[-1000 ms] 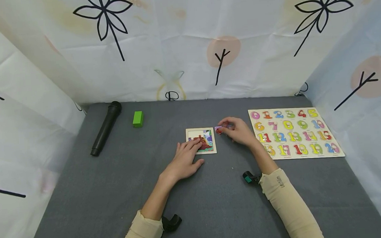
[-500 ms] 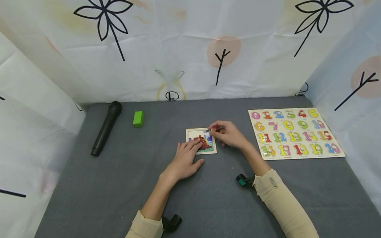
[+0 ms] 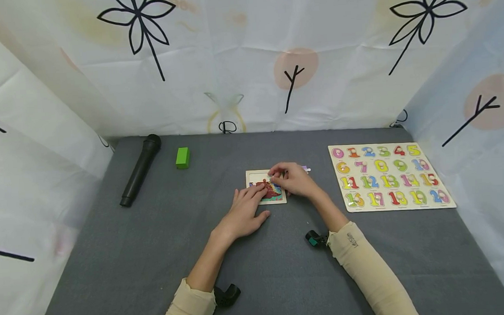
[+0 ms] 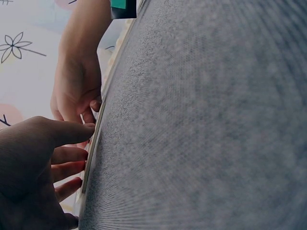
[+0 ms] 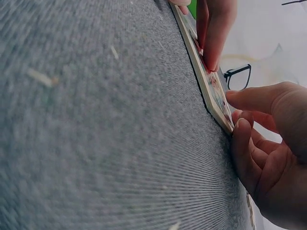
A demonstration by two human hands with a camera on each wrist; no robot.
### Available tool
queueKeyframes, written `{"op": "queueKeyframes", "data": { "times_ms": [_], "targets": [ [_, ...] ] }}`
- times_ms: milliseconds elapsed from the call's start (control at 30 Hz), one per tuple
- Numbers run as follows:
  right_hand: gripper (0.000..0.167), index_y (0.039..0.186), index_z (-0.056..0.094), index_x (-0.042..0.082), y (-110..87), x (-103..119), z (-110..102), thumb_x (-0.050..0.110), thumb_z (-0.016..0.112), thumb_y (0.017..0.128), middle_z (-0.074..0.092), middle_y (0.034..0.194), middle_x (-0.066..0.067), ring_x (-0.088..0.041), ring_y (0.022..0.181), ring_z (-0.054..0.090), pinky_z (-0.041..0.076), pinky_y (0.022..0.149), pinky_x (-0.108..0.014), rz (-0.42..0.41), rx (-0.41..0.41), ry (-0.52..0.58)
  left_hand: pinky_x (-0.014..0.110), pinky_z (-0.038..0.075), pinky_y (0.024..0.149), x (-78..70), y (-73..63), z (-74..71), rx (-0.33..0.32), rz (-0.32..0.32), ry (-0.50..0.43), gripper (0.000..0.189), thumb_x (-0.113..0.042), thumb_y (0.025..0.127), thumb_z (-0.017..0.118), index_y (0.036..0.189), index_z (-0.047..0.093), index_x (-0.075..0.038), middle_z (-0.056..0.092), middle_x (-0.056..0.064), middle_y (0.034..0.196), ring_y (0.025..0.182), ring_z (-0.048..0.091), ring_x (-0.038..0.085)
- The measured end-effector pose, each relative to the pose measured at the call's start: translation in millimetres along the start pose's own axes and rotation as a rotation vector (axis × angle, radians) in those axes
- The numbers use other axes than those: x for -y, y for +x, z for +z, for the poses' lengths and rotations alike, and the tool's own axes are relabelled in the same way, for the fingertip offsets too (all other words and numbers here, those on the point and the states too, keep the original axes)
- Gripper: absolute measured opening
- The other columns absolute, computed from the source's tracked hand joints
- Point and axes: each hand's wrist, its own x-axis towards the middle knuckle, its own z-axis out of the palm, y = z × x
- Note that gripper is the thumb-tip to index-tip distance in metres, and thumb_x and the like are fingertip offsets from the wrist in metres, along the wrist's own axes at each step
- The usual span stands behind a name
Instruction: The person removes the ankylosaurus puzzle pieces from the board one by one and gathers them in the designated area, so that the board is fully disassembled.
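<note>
A small jigsaw puzzle [image 3: 276,200] in a pale square frame lies mid-table, its picture showing a red figure. My left hand [image 3: 247,210] rests on its left part with fingers extended, holding it flat; these fingers also show in the left wrist view. Over the puzzle's upper right part is my right hand [image 3: 294,180], thumb and fingertips pinched together around a small puzzle piece mostly hidden by the fingers. In the right wrist view the right hand [image 5: 273,139] touches the puzzle's corner. Behind the right hand a purple piece [image 3: 306,169] lies on the table, partly covered.
A number board [image 3: 396,175] with colourful numerals lies at the right. At the back left are a black microphone [image 3: 140,171] and a green block [image 3: 182,158]. Patterned white cloth [image 3: 237,57] hangs behind the grey table [image 3: 285,280].
My right hand has moved left with a puzzle piece, from beside the frame to over its upper right part. The purple piece behind it has come into view. My left hand stays put.
</note>
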Motion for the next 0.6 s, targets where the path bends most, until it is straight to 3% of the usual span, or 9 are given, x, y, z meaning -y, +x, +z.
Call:
{"op": "queueKeyframes", "data": {
  "times_ms": [400,600],
  "targets": [
    [0.015,0.112,0.078,0.002,-0.1,-0.3,3.5,0.013,0.072,0.104,0.062,0.096,-0.010,-0.007,0.047,0.049,0.047,0.047,-0.025,0.006,-0.004,-0.095,0.081,0.017,0.128,1.2,0.3,0.6,-0.002,0.007,0.002,0.061,-0.024,0.106,0.071,0.160,0.052,-0.002,0.041,0.014,0.174,0.158,0.037,0.046],
    [0.012,0.109,0.077,0.004,-0.4,-0.9,3.2,0.013,0.071,0.104,0.061,0.096,-0.010,-0.008,0.053,0.049,0.045,0.057,-0.024,-0.022,-0.017,-0.132,0.081,0.018,0.128,2.1,0.5,1.5,-0.002,0.008,0.014,0.062,-0.025,0.106,0.070,0.160,0.051,-0.003,0.041,0.014,0.174,0.158,0.038,0.046]
  ]
}}
